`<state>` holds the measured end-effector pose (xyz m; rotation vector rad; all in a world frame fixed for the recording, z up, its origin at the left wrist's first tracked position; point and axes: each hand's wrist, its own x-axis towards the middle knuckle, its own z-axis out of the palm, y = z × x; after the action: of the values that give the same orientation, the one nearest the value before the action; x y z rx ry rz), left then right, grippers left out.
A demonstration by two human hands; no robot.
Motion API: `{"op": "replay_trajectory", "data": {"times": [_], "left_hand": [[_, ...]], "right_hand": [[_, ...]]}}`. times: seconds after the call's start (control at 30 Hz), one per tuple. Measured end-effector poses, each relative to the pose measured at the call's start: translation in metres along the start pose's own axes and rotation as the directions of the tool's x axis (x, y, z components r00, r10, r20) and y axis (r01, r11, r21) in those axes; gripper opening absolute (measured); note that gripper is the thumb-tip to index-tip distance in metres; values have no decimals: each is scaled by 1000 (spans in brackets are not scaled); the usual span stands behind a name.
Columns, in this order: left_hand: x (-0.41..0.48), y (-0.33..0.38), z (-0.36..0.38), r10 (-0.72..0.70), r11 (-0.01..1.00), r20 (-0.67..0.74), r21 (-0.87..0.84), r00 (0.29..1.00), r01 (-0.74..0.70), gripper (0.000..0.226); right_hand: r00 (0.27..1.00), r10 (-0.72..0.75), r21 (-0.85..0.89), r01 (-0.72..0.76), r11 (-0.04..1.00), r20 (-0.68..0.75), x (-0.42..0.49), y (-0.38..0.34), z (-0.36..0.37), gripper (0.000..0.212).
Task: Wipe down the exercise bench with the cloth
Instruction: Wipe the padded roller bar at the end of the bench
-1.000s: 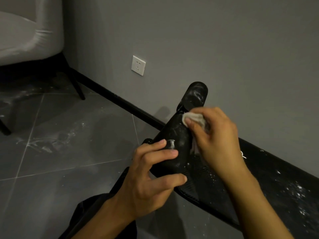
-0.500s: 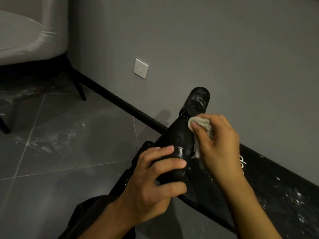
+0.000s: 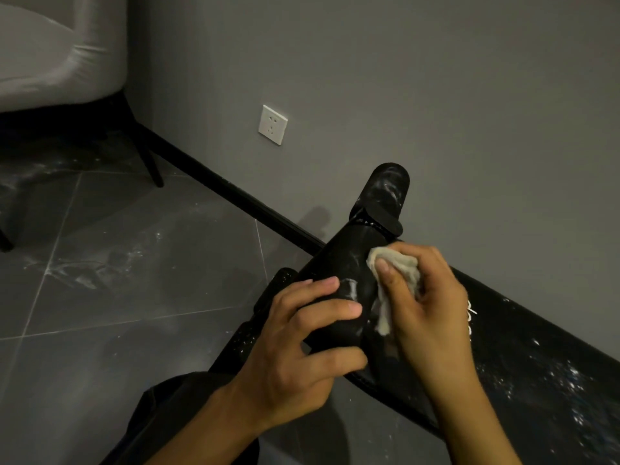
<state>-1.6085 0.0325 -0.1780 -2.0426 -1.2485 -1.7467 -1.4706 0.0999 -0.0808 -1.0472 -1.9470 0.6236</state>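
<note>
The black exercise bench runs along the wall at the right, its pad speckled with white dust. A black padded roller rises at its left end, with a second dusty roller behind it. My left hand wraps around the near roller's lower part and holds it. My right hand is closed on a small off-white cloth, pressing it against the roller's right side. Part of the cloth hangs below my fingers.
A grey wall stands close behind the bench, with a white socket and a black skirting board. A pale upholstered chair on black legs stands at the far left. The dark tiled floor carries white dust smears.
My right hand has slid the cloth down the roller, away from the upper roller. My left hand keeps its grip on the roller's lower part.
</note>
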Motion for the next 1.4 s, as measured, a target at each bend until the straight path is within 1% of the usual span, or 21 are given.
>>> {"op": "replay_trajectory", "data": {"times": [0.03,0.13,0.2,0.23,0.3,0.4,0.47,0.53,0.63,0.73,0.8,0.87,0.93,1.0,1.07,1.13,1.17,1.23,1.3,1.37,1.4], "left_hand": [[0,1,0,2,1000,5,-1,1000,-2,23],[-4,7,2,-52,998,20,-25,998,52,13],[-8,11,4,-93,993,35,-68,995,96,22],[-8,10,5,-95,992,30,-84,995,97,30],[-6,7,7,-101,986,-23,-134,995,97,38],[0,1,11,-148,974,-78,-186,986,131,43],[-1,-2,13,-143,977,-93,-172,985,125,46],[-3,-4,14,-120,980,-108,-170,987,101,49],[-4,-7,16,-94,983,-141,-173,985,69,54],[-1,-8,17,-96,981,-164,-183,982,65,55],[1,-8,16,-96,980,-156,-189,983,66,50],[2,-9,14,-89,980,-146,-188,985,61,48],[1,-11,12,-81,981,-130,-189,988,55,49],[-2,-13,10,-75,981,-110,-189,991,53,54],[-5,-14,10,-76,982,-101,-177,992,57,59],[-4,-15,11,-86,982,-106,-178,991,67,54],[-3,-15,12,-91,981,-112,-183,990,69,51],[-1,-15,12,-94,978,-115,-197,989,70,45],[1,-14,10,-97,976,-115,-205,989,73,40],[1,-12,9,-98,976,-110,-206,989,74,41],[1,-12,9,-95,977,-111,-201,989,71,43]], "right_hand": [[1000,6,32,-5,999,-11,-3,0,3,13],[999,-25,144,18,989,45,-30,-6,5,13],[996,-33,225,14,974,79,-46,-8,1,15],[995,-45,222,25,975,86,-49,-9,0,16],[995,-57,142,44,989,85,-42,-7,-1,14],[999,-42,4,42,999,8,-20,-2,2,10],[999,-23,-3,22,1000,-36,-15,-3,6,12],[998,-58,25,58,998,7,-23,-6,6,14],[975,-174,82,164,983,138,-41,-13,-2,19],[942,-244,29,244,969,230,-28,-15,-10,18],[953,-221,-76,241,968,208,-6,-12,-8,19],[977,-162,-166,185,969,140,14,-11,-3,18],[987,-109,-202,132,970,119,19,-12,-1,14],[973,-111,-180,149,972,201,6,-21,-6,11],[938,-148,-89,184,979,314,-15,-32,-12,12],[919,-181,-37,207,978,351,-27,-37,-17,15],[922,-175,-54,206,977,346,-25,-36,-17,15],[942,-135,-150,188,971,306,-9,-30,-15,10],[967,-107,-242,163,956,231,15,-22,-8,13],[985,-64,-291,108,951,157,33,-18,-3,15],[987,-59,-296,102,950,152,34,-19,-1,15]]}}
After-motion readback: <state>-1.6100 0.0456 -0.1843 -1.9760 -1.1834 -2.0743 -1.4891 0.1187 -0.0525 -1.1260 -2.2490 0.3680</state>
